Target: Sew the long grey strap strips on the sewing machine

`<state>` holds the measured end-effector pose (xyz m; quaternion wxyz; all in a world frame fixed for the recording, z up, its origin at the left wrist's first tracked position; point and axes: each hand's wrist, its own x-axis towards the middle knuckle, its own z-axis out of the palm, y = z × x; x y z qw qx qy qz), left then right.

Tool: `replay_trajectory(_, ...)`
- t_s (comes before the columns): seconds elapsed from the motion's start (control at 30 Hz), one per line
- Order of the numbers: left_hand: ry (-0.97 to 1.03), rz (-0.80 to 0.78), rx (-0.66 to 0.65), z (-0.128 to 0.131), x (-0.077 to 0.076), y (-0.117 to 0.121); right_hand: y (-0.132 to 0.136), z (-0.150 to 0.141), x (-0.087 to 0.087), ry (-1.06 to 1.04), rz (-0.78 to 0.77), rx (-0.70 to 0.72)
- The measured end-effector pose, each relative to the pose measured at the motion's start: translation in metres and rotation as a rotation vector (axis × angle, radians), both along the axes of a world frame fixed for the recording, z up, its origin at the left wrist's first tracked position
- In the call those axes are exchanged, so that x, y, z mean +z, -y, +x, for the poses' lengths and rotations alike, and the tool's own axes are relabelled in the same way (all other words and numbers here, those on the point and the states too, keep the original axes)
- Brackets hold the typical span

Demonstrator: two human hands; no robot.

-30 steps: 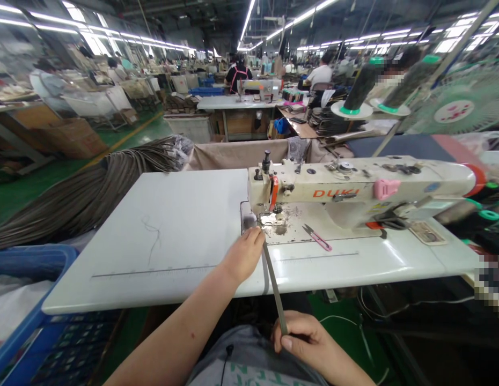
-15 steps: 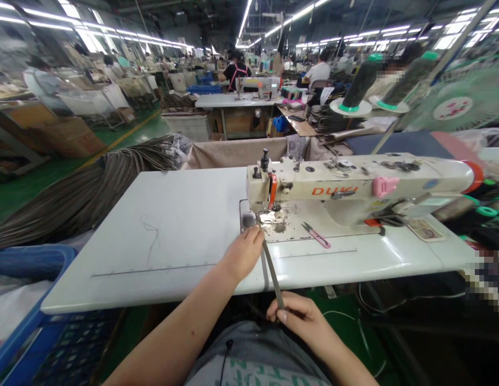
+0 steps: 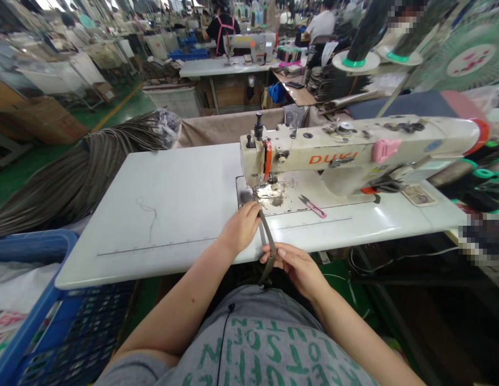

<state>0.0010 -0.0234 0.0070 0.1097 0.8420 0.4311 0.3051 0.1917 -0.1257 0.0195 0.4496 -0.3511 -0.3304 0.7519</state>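
A narrow olive-grey fabric strip [image 3: 267, 230] runs from the needle area of the sewing machine [image 3: 298, 155] down over the table's front edge. My left hand [image 3: 239, 229] lies on the table just in front of the presser foot, fingers closed on the strip's far part. At the front edge, my right hand [image 3: 296, 262] has the strip between thumb and fingers, and its loose end hangs below toward my lap. Pink-handled thread snips [image 3: 313, 206] lie on the machine bed, right of both hands.
The white table [image 3: 173, 187] carries a printed ruler line and a loose thread [image 3: 153, 214]. A large bundle of strips [image 3: 80, 171] is heaped at the left, above a blue crate [image 3: 68, 321]. Thread cones [image 3: 364, 37] and a fan [image 3: 470, 59] stand at right. People sit farther back.
My right hand has moved up along the strip to the table edge, closer to my left hand, and the strip now bends. My left hand stays by the needle. The view has tilted down.
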Motion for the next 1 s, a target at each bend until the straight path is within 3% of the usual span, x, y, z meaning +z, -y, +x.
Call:
replay_trajectory(0.2, 0.368, -0.172, 0.036, -0.005, 0.011, 0.064, 0.002, 0.002, 0.001, 0.012, -0.01, -0.035)
replay_trajectory(0.37, 0.649, -0.706, -0.039, -0.001, 0.005, 0.11, -0.001, 0.0, 0.002, 0.075, 0.03, -0.022)
replay_trajectory(0.47, 0.673, -0.855, 0.031, 0.0, 0.001, 0.115, -0.003, -0.002, 0.0, 0.136, 0.059, -0.007)
replay_trajectory(0.57, 0.582, -0.817, 0.049, -0.005, 0.002, 0.113, -0.005, -0.002, -0.003, 0.208, 0.118, -0.015)
replay_trajectory(0.77, 0.335, -0.552, 0.004, -0.015, 0.008, 0.113, -0.006, 0.002, -0.005, 0.339, 0.218, -0.006)
replay_trajectory(1.0, 0.429, -0.571, 0.035, -0.012, -0.001, 0.111, -0.005, 0.004, 0.0, 0.396, 0.287, 0.026)
